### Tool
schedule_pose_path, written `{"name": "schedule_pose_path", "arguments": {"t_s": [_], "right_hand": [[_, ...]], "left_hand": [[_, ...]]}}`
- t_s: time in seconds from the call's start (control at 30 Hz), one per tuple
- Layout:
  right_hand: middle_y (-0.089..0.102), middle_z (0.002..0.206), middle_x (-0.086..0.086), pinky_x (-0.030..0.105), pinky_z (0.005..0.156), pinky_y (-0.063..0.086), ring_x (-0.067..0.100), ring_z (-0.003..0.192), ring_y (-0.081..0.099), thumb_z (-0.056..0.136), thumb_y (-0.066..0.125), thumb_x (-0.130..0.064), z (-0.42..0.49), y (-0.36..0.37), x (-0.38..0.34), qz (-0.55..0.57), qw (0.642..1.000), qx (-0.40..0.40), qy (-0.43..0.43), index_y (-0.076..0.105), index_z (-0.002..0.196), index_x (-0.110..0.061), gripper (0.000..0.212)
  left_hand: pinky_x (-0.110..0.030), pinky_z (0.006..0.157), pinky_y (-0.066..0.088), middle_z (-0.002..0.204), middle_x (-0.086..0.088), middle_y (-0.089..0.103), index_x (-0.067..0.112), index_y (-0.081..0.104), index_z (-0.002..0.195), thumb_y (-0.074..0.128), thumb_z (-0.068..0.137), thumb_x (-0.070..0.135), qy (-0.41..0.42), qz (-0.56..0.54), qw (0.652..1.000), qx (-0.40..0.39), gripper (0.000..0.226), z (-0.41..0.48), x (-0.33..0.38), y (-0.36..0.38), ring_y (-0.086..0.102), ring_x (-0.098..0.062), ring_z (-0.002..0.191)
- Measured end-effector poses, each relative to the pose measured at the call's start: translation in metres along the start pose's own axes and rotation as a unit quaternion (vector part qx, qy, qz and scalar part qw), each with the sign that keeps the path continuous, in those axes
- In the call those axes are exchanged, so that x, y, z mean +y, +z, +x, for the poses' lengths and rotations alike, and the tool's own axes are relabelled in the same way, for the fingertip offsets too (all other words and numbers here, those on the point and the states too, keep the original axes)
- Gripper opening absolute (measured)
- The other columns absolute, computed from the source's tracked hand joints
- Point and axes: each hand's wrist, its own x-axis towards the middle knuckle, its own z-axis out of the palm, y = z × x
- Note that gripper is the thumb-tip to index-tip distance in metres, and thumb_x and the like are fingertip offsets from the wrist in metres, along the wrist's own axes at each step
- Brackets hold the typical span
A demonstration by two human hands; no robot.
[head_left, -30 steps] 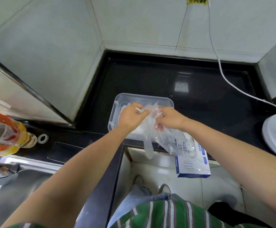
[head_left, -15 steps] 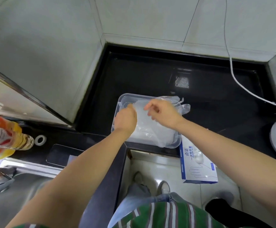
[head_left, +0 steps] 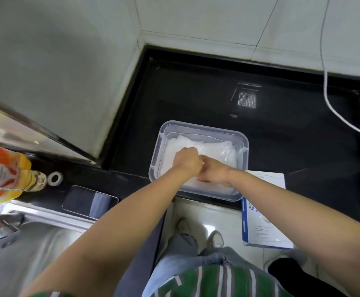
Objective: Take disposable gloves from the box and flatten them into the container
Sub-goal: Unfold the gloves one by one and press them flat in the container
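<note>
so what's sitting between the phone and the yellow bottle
A small white ring, maybe a tape roll, lies between the phone and the yellow bottle; the head view shows it.

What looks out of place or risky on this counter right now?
The glove box appears to jut well past the black counter edge, over the floor, right of the container. It could tip off. Nothing else stands out.

Kitchen. Steel sink (head_left: pixel 35 243) set into a black counter (head_left: pixel 196 93). Tiled wall (head_left: pixel 217 18) behind, cooking-oil bottle (head_left: pixel 3 170) beside the sink.
</note>
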Motion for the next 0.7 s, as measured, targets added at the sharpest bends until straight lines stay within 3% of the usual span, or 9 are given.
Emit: {"name": "schedule_pose_path", "arguments": {"t_s": [0.07, 0.17, 0.27, 0.4, 0.53, 0.7], "right_hand": [[0.062, 0.108, 0.010, 0.035, 0.088, 0.056, 0.022, 0.092, 0.062, 0.087, 0.058, 0.004, 0.001, -0.004, 0.006, 0.076, 0.997, -0.013, 0.009, 0.038, 0.143, -0.027, 0.067], [0.062, 0.099, 0.010, 0.031, 0.077, 0.060, 0.018, 0.079, 0.063, 0.093, 0.056, 0.002, 0.005, -0.013, 0.004, 0.168, 0.984, 0.049, -0.014, 0.043, 0.142, -0.017, 0.055], [0.064, 0.107, 0.010, 0.036, 0.083, 0.059, 0.019, 0.090, 0.064, 0.095, 0.056, -0.004, 0.006, -0.020, 0.000, 0.256, 0.965, 0.057, 0.000, 0.047, 0.139, -0.018, 0.047], [0.048, 0.126, 0.006, 0.039, 0.084, 0.058, 0.027, 0.111, 0.053, 0.097, 0.055, -0.015, 0.005, -0.024, 0.006, 0.190, 0.973, 0.085, 0.096, 0.036, 0.144, -0.022, 0.051], [0.047, 0.135, 0.007, 0.040, 0.087, 0.058, 0.029, 0.113, 0.053, 0.099, 0.052, -0.022, 0.005, -0.019, 0.001, 0.057, 0.987, 0.125, 0.082, 0.027, 0.149, -0.020, 0.056], [0.040, 0.139, 0.012, 0.035, 0.086, 0.057, 0.028, 0.108, 0.053, 0.095, 0.059, -0.024, 0.000, -0.014, 0.002, -0.027, 0.989, 0.034, 0.142, -0.007, 0.156, -0.020, 0.090]], "left_hand": [[-0.032, 0.081, 0.052, 0.125, -0.013, 0.057, 0.009, 0.043, 0.138, 0.050, 0.098, 0.020, -0.042, -0.019, 0.997, -0.068, 0.041, 0.010, -0.014, 0.004, 0.059, -0.029, 0.109], [-0.034, 0.089, 0.049, 0.131, -0.011, 0.051, 0.017, 0.031, 0.144, 0.062, 0.092, 0.024, -0.032, 0.003, 0.994, -0.102, 0.061, 0.019, -0.029, 0.007, 0.054, -0.029, 0.116], [-0.035, 0.090, 0.046, 0.129, -0.010, 0.049, 0.022, 0.025, 0.143, 0.072, 0.084, 0.032, -0.005, 0.009, 0.993, -0.120, 0.076, 0.022, -0.035, 0.010, 0.051, -0.028, 0.116], [-0.037, 0.093, 0.048, 0.134, -0.011, 0.040, 0.027, 0.016, 0.146, 0.077, 0.077, 0.038, 0.021, 0.059, 0.990, -0.129, 0.093, 0.020, -0.037, 0.016, 0.047, -0.029, 0.119], [-0.039, 0.097, 0.047, 0.136, -0.011, 0.034, 0.026, 0.013, 0.148, 0.079, 0.076, 0.038, 0.032, 0.085, 0.984, -0.151, 0.098, 0.018, -0.032, 0.014, 0.043, -0.029, 0.121], [-0.036, 0.086, 0.045, 0.139, -0.008, 0.025, 0.035, 0.012, 0.146, 0.077, 0.074, 0.043, 0.005, 0.054, 0.985, -0.165, 0.097, 0.023, -0.037, 0.021, 0.039, -0.027, 0.111]]}}
